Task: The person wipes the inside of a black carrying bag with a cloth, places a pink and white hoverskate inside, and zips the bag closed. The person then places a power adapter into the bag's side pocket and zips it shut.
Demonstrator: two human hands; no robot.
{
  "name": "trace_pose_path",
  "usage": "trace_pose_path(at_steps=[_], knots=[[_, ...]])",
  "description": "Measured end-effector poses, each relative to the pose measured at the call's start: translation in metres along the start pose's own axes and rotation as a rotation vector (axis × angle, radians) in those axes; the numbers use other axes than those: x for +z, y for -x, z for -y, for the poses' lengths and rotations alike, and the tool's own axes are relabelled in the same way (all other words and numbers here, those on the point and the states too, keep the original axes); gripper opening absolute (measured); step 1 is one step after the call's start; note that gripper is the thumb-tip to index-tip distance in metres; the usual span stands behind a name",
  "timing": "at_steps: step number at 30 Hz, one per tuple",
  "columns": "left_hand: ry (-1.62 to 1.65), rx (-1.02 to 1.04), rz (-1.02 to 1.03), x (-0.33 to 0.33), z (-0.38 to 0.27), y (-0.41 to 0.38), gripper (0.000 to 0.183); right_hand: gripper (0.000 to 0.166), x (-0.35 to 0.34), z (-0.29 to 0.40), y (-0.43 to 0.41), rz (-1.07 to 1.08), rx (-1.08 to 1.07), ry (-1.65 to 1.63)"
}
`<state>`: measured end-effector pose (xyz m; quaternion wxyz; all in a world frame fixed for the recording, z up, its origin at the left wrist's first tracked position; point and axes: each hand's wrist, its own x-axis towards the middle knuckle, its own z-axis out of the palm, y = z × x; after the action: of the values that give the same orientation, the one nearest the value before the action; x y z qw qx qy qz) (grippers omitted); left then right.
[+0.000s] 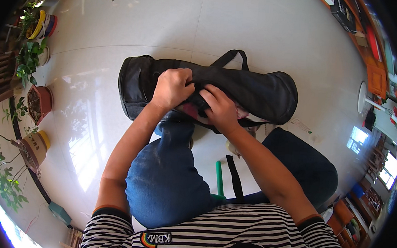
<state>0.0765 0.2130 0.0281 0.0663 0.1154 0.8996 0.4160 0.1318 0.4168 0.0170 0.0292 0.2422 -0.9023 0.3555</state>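
A long black duffel bag (256, 90) lies across the floor before my knees, its side opening parted and a webbing handle (229, 57) standing up on its far side. Pink and white patterned fabric (189, 110) shows inside the opening. My left hand (174, 87) is closed with thumb against bent fingers on the bag's edge, left of the middle. Close beside it, my right hand (220, 108) rests with bent fingers at the opening, over black material (200, 100). What exactly the fingers pinch is hidden.
Potted plants (39, 104) line the floor at the left. Under me stands a green stool, one leg (219, 177) showing beside a black strap (235, 176). A tape roll (231, 147) lies near my feet. Wooden furniture (376, 81) and a white pedestal base (362, 97) stand at the right.
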Motion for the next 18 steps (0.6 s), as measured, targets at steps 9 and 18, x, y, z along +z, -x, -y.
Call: trace_pose_path(at_steps=[9,18], knots=[[-0.201,0.16,-0.119,0.011,-0.006,0.019,0.014,0.054,0.001,0.008,-0.008,0.168,0.188,0.07],[-0.258,0.231,-0.176,0.013,-0.007,0.019,0.016,0.052,0.036,0.001,-0.015,0.168,0.508,-0.448]])
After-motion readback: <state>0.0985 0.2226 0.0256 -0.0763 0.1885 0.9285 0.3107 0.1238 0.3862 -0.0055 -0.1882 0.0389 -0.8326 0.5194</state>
